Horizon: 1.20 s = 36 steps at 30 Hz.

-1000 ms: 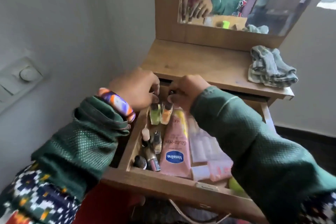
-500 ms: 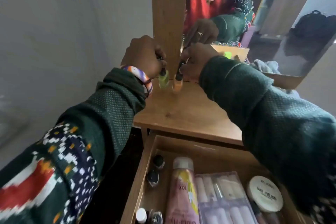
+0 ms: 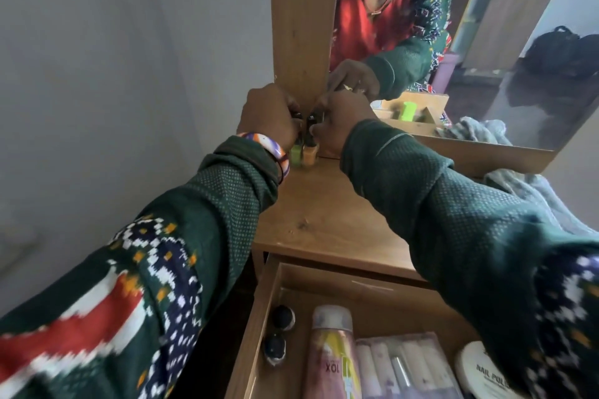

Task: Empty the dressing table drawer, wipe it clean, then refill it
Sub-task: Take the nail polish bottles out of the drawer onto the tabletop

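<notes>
Two nail polish bottles are sitting side by side at the back of the tabletop [image 3: 327, 220], right up against the mirror frame [image 3: 303, 23], and you're holding one in each hand. Your left hand [image 3: 269, 118] is curling its fingers round the dark cap of the green bottle [image 3: 296, 155], which is poking out just below your fist. Your right hand [image 3: 340, 121] is doing the same thing with the orange bottle [image 3: 309, 155], fingers pinching the cap from the other side. Both bottles are standing upright and look like they're touching the wood, though your hands are covering the top halves, so I can't tell much more than that. They're just about touching each other too.

Below your forearms, nearer to you, the drawer [image 3: 259, 327] is hanging open and is far from empty. Under your left sleeve two small dark bottles [image 3: 282, 317] are lying along the drawer's left wall. Next to them a pink tube [image 3: 330, 353] is lying lengthways, then a clear pack [image 3: 398, 366] of pale tubes, and a white round tub [image 3: 483, 372] reading "NAIL POLISH" is peeking out under your right sleeve.

Off past your right arm a grey cloth [image 3: 525, 185] is lying bunched on the tabletop, well apart from the bottles. A striped bangle [image 3: 269, 149] is sitting on your left wrist.
</notes>
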Each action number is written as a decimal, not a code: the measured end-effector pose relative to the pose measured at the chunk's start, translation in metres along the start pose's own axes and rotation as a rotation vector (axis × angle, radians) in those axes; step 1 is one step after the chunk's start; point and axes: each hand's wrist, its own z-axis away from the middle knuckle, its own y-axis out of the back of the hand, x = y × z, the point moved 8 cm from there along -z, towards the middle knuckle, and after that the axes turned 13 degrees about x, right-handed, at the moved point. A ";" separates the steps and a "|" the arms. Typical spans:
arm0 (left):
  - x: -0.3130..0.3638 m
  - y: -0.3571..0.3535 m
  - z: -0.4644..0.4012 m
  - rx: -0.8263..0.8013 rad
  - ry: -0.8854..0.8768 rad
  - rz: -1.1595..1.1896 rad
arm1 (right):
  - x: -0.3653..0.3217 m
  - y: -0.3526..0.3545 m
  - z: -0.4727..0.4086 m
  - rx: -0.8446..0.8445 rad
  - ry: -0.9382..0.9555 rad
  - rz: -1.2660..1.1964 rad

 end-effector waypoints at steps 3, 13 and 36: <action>0.001 0.008 0.005 -0.047 -0.013 -0.013 | 0.003 0.007 0.004 0.006 -0.018 -0.001; 0.000 0.060 0.113 -0.315 -0.075 0.096 | -0.010 0.038 0.103 -0.105 -0.026 -0.167; -0.025 0.029 0.228 -0.462 -0.294 -0.536 | -0.023 -0.067 0.208 -0.388 0.049 0.099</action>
